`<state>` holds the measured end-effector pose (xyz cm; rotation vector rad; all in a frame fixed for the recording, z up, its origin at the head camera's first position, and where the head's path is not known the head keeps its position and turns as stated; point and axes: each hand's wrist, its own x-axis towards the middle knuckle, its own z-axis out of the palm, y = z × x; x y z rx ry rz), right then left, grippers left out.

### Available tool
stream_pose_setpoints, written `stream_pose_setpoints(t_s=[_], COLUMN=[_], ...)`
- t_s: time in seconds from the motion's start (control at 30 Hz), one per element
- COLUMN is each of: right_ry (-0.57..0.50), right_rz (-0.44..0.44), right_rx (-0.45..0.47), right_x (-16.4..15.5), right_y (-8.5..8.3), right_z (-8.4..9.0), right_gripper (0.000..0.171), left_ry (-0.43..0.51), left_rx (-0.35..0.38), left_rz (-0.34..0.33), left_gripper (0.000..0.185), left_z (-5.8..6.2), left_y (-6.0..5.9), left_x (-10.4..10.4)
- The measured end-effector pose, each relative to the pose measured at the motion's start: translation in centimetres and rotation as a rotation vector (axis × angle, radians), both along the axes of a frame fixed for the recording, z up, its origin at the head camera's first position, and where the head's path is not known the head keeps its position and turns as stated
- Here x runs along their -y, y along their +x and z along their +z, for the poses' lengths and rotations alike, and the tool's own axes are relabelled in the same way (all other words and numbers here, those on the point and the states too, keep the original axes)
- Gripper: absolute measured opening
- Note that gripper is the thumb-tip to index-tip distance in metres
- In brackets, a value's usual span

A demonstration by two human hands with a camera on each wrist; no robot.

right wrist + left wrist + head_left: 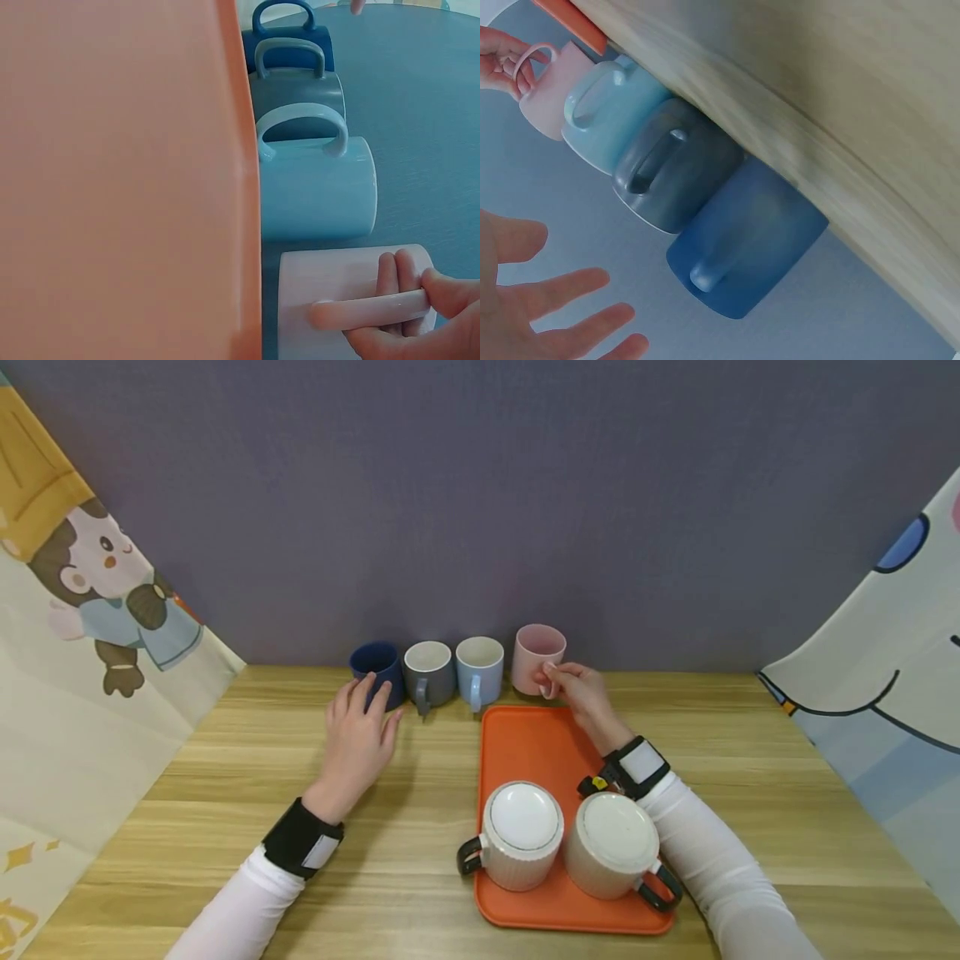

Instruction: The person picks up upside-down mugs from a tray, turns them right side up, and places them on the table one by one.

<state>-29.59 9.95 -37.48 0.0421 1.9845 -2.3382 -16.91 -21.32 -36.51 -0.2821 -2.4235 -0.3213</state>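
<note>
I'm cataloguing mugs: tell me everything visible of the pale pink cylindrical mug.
The pale pink cylindrical mug looks like smooth ceramic, with one matching looped handle. It is upright, right of the light blue ceramic mug and beyond the orange rectangular tray. The right hand grips its handle; whether its base touches the wood-grained table is unclear.

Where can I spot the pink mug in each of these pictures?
Head view: the pink mug is just right of centre, held by the right hand.
Left wrist view: it is near the upper left corner.
Right wrist view: it is at the bottom, right of centre.
Shared landmark: the light blue mug, its neighbour in all three.
</note>
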Motion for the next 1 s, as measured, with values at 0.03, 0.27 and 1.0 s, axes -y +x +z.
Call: stream_pose_setpoints(t_s=[0.03,0.27,1.0], right_ry=[0.039,0.088,0.061], right_rz=[-0.019,-0.010,0.001], right_rx=[0.020,0.060,0.088], right_x=[0.3,0.5,1.7], right_y=[0.6,0.7,0.7], right_z=[0.7,0.6,0.0], right_gripper=[0.014,0.020,0.021], left_ry=[-0.001,0.004,0.002], left_rx=[0.001,-0.014,0.003], left_rz=[-0.001,0.008,0.039], left_gripper=[0.043,0.042,0.043], left_z=[0.0,-0.1,0.0], left_y=[0.0,0.0,0.5], left_x=[0.1,0.6,1.8])
